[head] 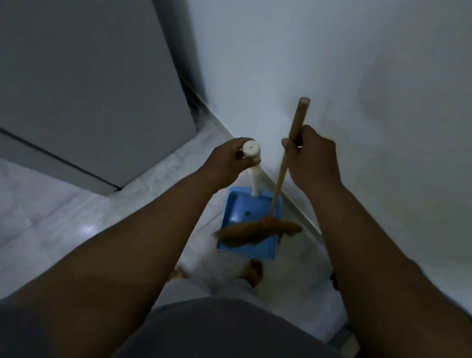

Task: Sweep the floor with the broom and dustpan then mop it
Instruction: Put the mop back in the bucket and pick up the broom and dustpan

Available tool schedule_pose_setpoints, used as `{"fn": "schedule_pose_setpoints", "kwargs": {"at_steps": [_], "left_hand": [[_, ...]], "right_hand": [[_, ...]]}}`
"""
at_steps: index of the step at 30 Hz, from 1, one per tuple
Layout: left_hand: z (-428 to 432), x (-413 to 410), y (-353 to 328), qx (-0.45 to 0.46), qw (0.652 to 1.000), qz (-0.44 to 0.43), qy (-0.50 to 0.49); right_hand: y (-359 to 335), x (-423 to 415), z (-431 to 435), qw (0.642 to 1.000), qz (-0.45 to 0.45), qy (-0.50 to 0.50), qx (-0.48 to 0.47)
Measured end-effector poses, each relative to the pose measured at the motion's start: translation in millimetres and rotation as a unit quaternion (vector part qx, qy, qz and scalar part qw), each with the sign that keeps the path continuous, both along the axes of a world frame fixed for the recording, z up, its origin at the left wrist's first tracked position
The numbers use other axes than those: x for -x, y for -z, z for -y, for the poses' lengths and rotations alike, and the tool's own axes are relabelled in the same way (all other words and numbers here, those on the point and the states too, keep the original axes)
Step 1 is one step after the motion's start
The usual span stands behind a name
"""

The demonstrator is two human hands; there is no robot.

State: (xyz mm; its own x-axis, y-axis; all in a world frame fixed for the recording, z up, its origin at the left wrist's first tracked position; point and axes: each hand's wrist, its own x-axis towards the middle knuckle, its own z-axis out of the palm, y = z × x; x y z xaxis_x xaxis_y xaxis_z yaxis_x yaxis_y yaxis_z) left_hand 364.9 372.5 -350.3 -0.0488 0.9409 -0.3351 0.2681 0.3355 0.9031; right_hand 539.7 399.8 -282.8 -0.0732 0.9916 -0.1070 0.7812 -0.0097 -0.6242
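Note:
A blue dustpan (239, 209) stands on the pale tiled floor (44, 213) beside the wall's base. My left hand (228, 162) grips the top of its white upright handle (253, 163). My right hand (312, 159) grips the wooden broom handle (294, 126) near its top end. The broom's brown bristle head (251, 232) lies blurred across the dustpan's open front part. One small dark speck sits inside the pan.
A white wall (362, 75) runs along the right, close to the dustpan. A tall grey cabinet or appliance (63, 66) fills the left, leaving a narrow corner gap behind. My bare feet (254, 273) stand just behind the dustpan.

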Motion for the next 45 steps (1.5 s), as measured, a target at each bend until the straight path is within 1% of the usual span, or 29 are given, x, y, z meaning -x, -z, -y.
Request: {"fn": "schedule_pose_setpoints", "kwargs": {"at_steps": [4, 7, 12, 19, 27, 32, 36, 37, 39, 45], "left_hand": [[34.0, 54.2, -14.2, -0.016, 0.997, 0.006, -0.072], [64.3, 96.8, -23.1, -0.036, 0.993, -0.008, -0.113], [125.3, 170.5, -33.6, -0.046, 0.979, 0.005, -0.2], [228.4, 265.5, -42.6, -0.06, 0.945, 0.001, -0.322], [367.4, 352.2, -47.4, -0.052, 0.899, -0.025, -0.434], [453.2, 386.8, -50.5, -0.044, 0.853, -0.046, -0.518], [515.2, 404.5, -49.2, -0.04, 0.801, -0.058, -0.595], [535.4, 408.7, -48.6, -0.036, 0.781, -0.058, -0.62], [558.0, 413.6, -48.5, -0.029, 0.762, -0.052, -0.644], [640.4, 433.1, -54.2, -0.03, 0.669, -0.045, -0.742]], "right_hand": [[-18.0, 56.9, 13.1, 0.996, 0.004, -0.085, -0.017], [-29.2, 102.7, 28.6, 0.99, -0.011, -0.136, -0.026], [-41.9, 184.0, 65.6, 0.972, -0.018, -0.232, -0.035], [-45.6, 304.1, 134.3, 0.937, -0.003, -0.346, -0.047], [-36.3, 433.9, 234.0, 0.883, -0.01, -0.468, -0.035], [-37.1, 501.7, 304.5, 0.834, -0.031, -0.551, -0.027], [-36.4, 552.2, 357.6, 0.783, -0.036, -0.621, -0.02], [-35.5, 568.1, 376.2, 0.763, -0.035, -0.645, -0.012], [-34.9, 586.7, 396.3, 0.738, -0.033, -0.674, -0.003], [-38.3, 658.4, 485.1, 0.629, -0.04, -0.776, 0.013]]}}
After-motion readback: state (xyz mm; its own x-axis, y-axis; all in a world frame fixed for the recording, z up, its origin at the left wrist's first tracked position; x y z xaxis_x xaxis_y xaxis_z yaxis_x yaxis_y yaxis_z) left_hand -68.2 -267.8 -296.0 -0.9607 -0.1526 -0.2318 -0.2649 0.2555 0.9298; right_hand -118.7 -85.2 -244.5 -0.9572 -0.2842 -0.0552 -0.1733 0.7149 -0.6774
